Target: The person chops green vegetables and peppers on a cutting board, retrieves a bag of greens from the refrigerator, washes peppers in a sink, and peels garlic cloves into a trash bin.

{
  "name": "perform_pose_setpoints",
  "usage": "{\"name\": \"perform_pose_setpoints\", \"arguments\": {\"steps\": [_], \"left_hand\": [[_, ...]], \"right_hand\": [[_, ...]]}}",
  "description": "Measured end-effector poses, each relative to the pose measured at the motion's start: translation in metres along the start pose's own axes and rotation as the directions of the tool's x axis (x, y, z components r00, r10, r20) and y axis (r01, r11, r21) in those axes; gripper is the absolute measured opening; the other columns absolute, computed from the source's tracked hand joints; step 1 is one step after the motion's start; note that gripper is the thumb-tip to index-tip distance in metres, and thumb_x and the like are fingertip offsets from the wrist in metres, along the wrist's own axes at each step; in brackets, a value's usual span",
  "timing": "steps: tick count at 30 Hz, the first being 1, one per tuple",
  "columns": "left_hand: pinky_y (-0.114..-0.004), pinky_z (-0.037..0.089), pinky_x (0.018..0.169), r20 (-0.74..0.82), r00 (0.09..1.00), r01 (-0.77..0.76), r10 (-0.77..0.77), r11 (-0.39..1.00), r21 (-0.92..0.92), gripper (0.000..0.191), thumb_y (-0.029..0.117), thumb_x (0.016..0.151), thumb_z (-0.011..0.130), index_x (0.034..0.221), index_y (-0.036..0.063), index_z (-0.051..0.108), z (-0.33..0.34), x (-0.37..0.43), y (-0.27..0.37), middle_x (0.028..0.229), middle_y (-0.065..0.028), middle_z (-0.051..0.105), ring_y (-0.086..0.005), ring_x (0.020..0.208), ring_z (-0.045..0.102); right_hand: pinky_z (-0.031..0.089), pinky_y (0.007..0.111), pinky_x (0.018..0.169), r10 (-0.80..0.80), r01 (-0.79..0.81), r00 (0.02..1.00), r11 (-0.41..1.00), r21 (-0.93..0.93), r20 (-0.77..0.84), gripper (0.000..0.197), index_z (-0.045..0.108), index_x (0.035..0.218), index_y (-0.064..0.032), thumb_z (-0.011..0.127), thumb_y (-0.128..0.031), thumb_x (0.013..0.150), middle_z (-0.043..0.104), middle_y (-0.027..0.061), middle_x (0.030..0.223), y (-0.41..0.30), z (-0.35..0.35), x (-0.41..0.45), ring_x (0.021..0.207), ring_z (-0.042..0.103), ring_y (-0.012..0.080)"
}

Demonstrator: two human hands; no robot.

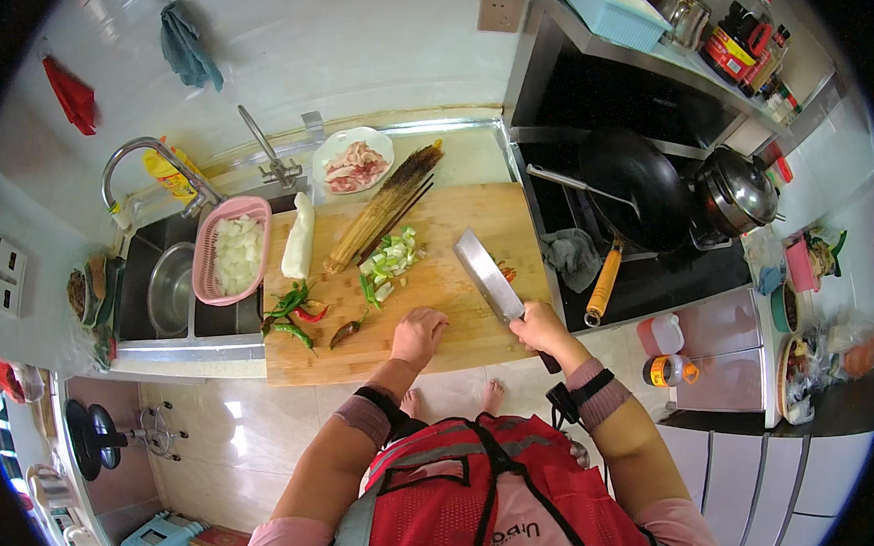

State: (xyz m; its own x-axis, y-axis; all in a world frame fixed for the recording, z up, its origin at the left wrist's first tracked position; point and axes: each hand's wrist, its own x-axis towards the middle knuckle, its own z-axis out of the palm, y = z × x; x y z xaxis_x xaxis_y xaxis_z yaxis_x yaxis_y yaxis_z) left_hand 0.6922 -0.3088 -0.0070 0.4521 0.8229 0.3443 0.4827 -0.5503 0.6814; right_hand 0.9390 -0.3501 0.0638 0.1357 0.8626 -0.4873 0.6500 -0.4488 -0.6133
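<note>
My right hand [544, 330] grips the dark handle of a cleaver [488, 273], its broad blade pointing away over the right part of a wooden cutting board [470, 203]. Small chopped reddish bits [507, 272] lie partly hidden beside the blade. Near the board's front edge rests my left hand [417, 338], fingers bunched and turned down; whether they pinch anything is hidden. Beyond it sits a pile of chopped scallion [391, 257]. Green and red chili peppers [293, 312] lie at the board's left, below a peeled white radish piece [299, 240]. A bamboo wok brush [381, 212] lies diagonally behind the scallion.
Sliced raw meat [355, 167] fills a white plate behind the board. A pink basket [268, 246] of cut white pieces stands over the sink [151, 242]. To the right, a wok [631, 193] with a ladle [582, 183], a grey cloth [573, 257] and a lidded pot [739, 187] occupy the stove.
</note>
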Motion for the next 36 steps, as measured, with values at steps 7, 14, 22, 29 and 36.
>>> {"name": "perform_pose_setpoints", "arguments": {"steps": [7, 14, 22, 29, 36], "left_hand": [[-0.041, 0.048, 0.073, 0.008, 0.999, 0.051, -0.051, 0.999, -0.011, 0.006, 0.009, 0.075, 0.062, 0.081, 0.0069, 0.062, 0.001, 0.0, 0.0, 0.081, -0.0107, 0.063, -0.0322, 0.081, 0.059], [-0.038, 0.049, 0.069, 0.046, 0.99, 0.133, -0.131, 0.99, -0.042, 0.005, 0.01, 0.075, 0.063, 0.079, 0.0077, 0.063, -0.007, 0.005, -0.001, 0.081, -0.0087, 0.063, -0.0309, 0.078, 0.06], [-0.036, 0.049, 0.063, -0.423, 0.79, 0.499, -0.445, 0.866, 0.02, 0.008, 0.013, 0.076, 0.067, 0.083, 0.0096, 0.066, -0.097, 0.003, -0.06, 0.076, -0.0097, 0.065, -0.0278, 0.072, 0.062], [-0.039, 0.049, 0.065, -0.334, 0.842, 0.496, -0.424, 0.851, 0.17, 0.007, 0.014, 0.076, 0.063, 0.081, 0.0089, 0.064, -0.121, -0.003, -0.078, 0.08, -0.0082, 0.064, -0.0296, 0.075, 0.061], [-0.04, 0.049, 0.07, -0.379, 0.841, 0.509, -0.386, 0.802, 0.313, 0.011, 0.018, 0.077, 0.062, 0.083, 0.0097, 0.065, -0.126, -0.005, -0.089, 0.086, -0.0076, 0.064, -0.0288, 0.081, 0.061]], "right_hand": [[0.052, 0.035, 0.054, -0.016, 0.014, 0.999, 0.998, -0.068, -0.036, 0.023, 0.062, 0.082, 0.0029, 0.058, -0.019, 0.077, 0.064, 0.0146, 0.061, -0.004, 0.014, 0.003, 0.05, 0.064, 0.0233], [0.042, 0.03, 0.039, -0.014, -0.032, 0.992, 0.934, 0.355, 0.127, 0.009, 0.057, 0.076, 0.0009, 0.055, -0.008, 0.079, 0.055, 0.0059, 0.056, -0.007, 0.041, 0.015, 0.042, 0.051, 0.0149], [0.043, 0.032, 0.041, -0.02, -0.171, 0.963, 0.728, 0.664, 0.269, 0.01, 0.056, 0.08, -0.0017, 0.062, -0.01, 0.082, 0.056, 0.0067, 0.059, -0.019, 0.07, 0.023, 0.046, 0.053, 0.0166], [0.048, 0.033, 0.043, 0.063, -0.221, 0.964, 0.732, 0.644, 0.26, 0.015, 0.058, 0.081, 0.0005, 0.064, -0.013, 0.081, 0.059, 0.0097, 0.06, -0.022, 0.072, 0.024, 0.047, 0.057, 0.0205], [0.048, 0.032, 0.043, 0.07, -0.229, 0.962, 0.734, 0.639, 0.264, 0.016, 0.06, 0.081, -0.0004, 0.065, -0.015, 0.081, 0.059, 0.0096, 0.06, -0.025, 0.072, 0.022, 0.047, 0.058, 0.0203]]}}
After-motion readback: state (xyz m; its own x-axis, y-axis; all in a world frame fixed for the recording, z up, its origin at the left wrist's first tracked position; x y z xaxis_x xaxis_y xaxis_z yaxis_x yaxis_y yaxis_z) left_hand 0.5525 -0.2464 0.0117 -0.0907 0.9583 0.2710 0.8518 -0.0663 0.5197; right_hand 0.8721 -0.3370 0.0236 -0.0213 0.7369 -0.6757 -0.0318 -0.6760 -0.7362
